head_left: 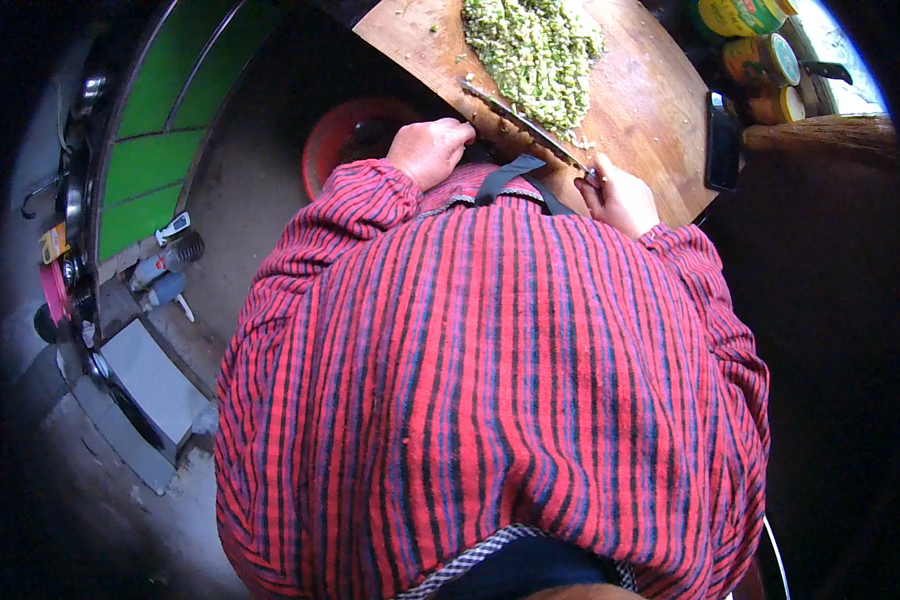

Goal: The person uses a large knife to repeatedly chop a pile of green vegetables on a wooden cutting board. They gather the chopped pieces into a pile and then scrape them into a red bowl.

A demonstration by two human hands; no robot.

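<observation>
one pile of finely chopped green pieces (pixel 535 65) sits on one wooden board (pixel 660 110), heaped at its far side, with a few crumbs scattered loose around it. one knife (pixel 527 127) lies slantwise along the pile's near edge, its dark blade dotted with green bits. the two hands are apart. the right hand (pixel 622 198) is clamped on the knife's handle end, over the board's near side. the left hand (pixel 430 152) has its fingers curled in, just beside the blade's near side and off the board; whether it holds anything, i cannot tell. both arms are in the sleeves of one red striped garment (pixel 490 380), which fills the middle of the view. past the left hand is one red basin (pixel 320 150), partly hidden. at the board's right edge is one dark flat slab (pixel 723 145); beyond it stand three jars (pixel 755 62) and one straw broom (pixel 830 137). well off to the left are green panels (pixel 150 185), with at least three small containers (pixel 170 262) near their foot.
</observation>
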